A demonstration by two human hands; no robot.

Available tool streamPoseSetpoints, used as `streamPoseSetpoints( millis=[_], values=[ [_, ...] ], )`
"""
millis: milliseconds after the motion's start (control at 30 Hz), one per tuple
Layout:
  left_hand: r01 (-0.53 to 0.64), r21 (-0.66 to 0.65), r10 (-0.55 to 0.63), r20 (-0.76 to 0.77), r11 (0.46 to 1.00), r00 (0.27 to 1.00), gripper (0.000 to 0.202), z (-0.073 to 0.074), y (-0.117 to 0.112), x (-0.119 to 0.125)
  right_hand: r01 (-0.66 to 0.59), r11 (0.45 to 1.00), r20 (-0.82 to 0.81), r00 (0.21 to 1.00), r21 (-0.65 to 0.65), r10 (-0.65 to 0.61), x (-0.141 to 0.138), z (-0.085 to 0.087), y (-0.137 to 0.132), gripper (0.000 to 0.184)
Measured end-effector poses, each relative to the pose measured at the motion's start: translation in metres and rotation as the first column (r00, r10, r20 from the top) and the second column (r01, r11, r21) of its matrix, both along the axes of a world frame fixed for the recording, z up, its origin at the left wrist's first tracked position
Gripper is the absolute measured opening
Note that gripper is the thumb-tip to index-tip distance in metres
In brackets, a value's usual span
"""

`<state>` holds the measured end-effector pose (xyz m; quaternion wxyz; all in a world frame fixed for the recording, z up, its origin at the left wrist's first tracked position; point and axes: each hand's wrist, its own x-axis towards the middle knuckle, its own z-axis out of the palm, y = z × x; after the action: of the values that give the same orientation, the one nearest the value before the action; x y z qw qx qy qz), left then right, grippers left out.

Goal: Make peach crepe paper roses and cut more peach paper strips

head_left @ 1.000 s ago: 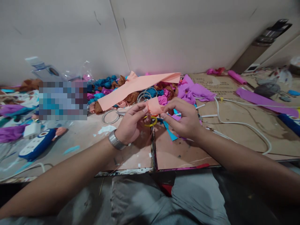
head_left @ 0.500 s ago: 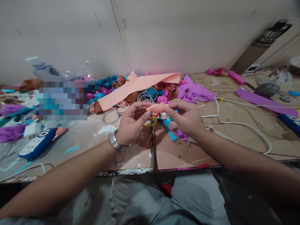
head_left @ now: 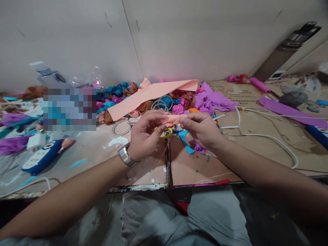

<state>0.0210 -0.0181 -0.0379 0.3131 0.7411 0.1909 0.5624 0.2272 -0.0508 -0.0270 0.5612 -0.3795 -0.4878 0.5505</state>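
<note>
The left hand [head_left: 145, 135] and right hand [head_left: 202, 130] pinch the ends of a small peach paper piece [head_left: 174, 119], seemingly folded narrow. The long peach strip [head_left: 153, 94] lies untouched behind.

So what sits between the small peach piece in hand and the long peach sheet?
Head view: grey wire rings and crumpled pink paper lie behind the small peach piece.

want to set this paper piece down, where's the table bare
The pink board under the right hand is bare. So is the tabletop between the left hand and the blue-white device. Cardboard beside the white cable is free too. Behind the peach paper piece, the crumpled paper pile is crowded.
</note>
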Motion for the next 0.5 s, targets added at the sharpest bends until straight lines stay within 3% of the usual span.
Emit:
streamPoseSetpoints(
  millis=[167,267,367,433,500],
  values=[
    [-0.002,-0.030,0.002,-0.006,1.000,1.000,0.026,-0.0011,-0.0022,-0.0007,0.028,0.997,-0.087,0.996,-0.073,-0.034,-0.0047,0.0033,0.0011,0.030],
    [-0.007,-0.076,0.006,-0.007,0.997,1.000,0.025,-0.0010,-0.0033,0.0000,0.061,0.997,-0.080,0.995,-0.043,-0.064,-0.0043,0.0013,0.0036,0.031],
    [-0.005,-0.131,0.002,-0.028,0.991,1.000,0.027,-0.0011,-0.0039,0.0015,0.162,0.977,-0.023,0.987,0.136,-0.160,-0.0007,-0.0010,0.0055,0.030],
    [-0.003,-0.150,-0.008,-0.074,0.989,0.997,0.027,-0.0009,-0.0043,0.0026,0.198,0.922,0.115,0.962,0.333,-0.248,0.0020,0.0002,0.0041,0.029],
    [-0.011,-0.161,-0.011,-0.137,0.987,0.990,0.027,-0.0002,-0.0050,0.0034,0.131,0.843,0.304,0.895,0.522,-0.327,0.0036,0.0038,0.0007,0.030]
  ],
)
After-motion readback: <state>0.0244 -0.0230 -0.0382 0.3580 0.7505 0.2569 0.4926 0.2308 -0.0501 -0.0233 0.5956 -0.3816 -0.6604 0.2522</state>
